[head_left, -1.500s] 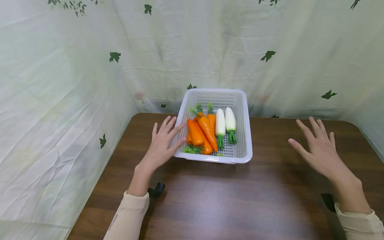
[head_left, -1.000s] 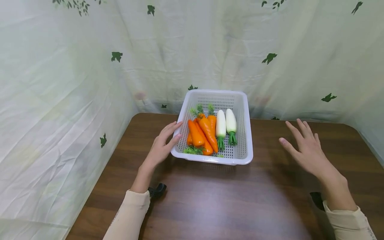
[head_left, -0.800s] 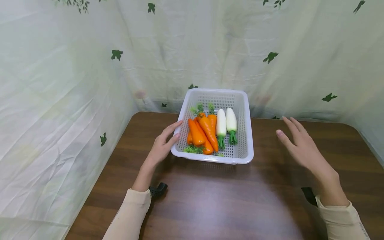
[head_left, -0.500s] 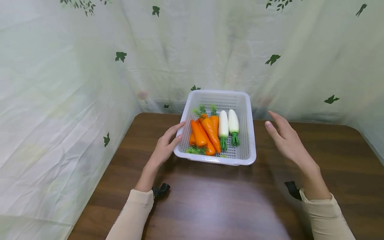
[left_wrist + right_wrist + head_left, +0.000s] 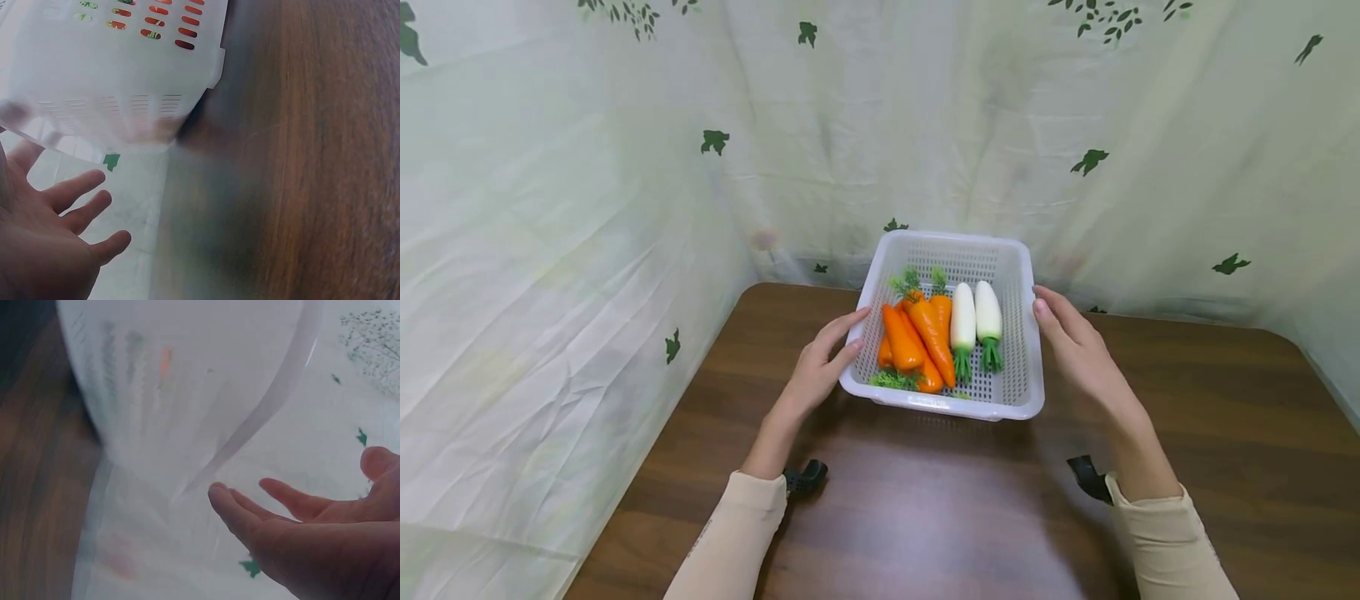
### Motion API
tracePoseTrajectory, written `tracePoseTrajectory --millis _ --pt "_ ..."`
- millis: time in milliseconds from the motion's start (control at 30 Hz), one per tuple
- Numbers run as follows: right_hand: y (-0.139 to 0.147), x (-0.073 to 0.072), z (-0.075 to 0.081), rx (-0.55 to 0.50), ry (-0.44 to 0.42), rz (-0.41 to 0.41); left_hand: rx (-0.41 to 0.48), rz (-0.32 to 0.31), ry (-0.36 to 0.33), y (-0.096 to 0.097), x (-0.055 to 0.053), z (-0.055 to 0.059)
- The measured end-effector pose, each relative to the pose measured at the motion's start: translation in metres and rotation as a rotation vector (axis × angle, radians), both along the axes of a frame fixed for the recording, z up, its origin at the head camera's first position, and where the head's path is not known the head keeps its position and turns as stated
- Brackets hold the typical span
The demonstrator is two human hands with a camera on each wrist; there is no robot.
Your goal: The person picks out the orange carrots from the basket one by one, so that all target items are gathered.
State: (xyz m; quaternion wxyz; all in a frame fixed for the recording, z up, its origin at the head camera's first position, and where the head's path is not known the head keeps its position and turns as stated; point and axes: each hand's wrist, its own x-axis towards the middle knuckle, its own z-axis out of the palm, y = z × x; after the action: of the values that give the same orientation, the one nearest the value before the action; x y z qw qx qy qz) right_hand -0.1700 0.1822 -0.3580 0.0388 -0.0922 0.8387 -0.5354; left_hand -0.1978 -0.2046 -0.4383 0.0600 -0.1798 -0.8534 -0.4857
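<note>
A white plastic basket (image 5: 936, 404) stands on the table near its back edge. In its left half lie several orange carrots (image 5: 934, 333) with green leafy tops. Beside them are two white radishes (image 5: 988, 308), their green stems toward the person. My left hand (image 5: 814, 368) is at the basket's left rim, thumb and forefinger overlapping it; its other fingers are spread below the rim in the left wrist view. At the right side, the fingertips of my right hand (image 5: 1086, 354) come right up to the rim, the fingers extended and loosely bent.
The brown wooden table (image 5: 925, 517) spreads out in front and to both sides of the basket. A pale curtain (image 5: 880, 125) with green leaf prints hangs close behind it and along the left. Each wrist carries a black camera mount (image 5: 805, 477).
My right hand has moved left across the table to the basket's right rim. The left hand has stayed at the left rim, its fingers drawn closer together. The basket's contents look unchanged.
</note>
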Motion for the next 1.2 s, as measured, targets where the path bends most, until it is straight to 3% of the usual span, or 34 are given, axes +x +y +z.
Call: tracePoseTrajectory --millis 167,300,567,833,1033,1200 --pt "-0.023 -0.004 0.004 -0.176 -0.097 0.05 0.004 0.003 -0.009 0.0 0.001 0.001" --pt "-0.04 -0.007 0.003 -0.237 -0.185 0.023 0.009 -0.001 -0.012 0.001 0.002 0.001" --pt "-0.062 -0.018 0.002 -0.259 -0.33 0.028 0.036 0.0 -0.009 0.001 0.002 -0.004" --pt "-0.07 -0.042 0.019 -0.287 -0.508 0.085 0.014 0.02 -0.027 -0.001 0.001 -0.003" --pt "-0.077 -0.064 0.021 -0.308 -0.621 0.043 0.004 0.019 -0.026 -0.003 0.0 -0.002" --pt "-0.082 -0.074 0.017 -0.305 -0.68 0.025 0.006 0.014 -0.015 -0.002 -0.002 -0.002"
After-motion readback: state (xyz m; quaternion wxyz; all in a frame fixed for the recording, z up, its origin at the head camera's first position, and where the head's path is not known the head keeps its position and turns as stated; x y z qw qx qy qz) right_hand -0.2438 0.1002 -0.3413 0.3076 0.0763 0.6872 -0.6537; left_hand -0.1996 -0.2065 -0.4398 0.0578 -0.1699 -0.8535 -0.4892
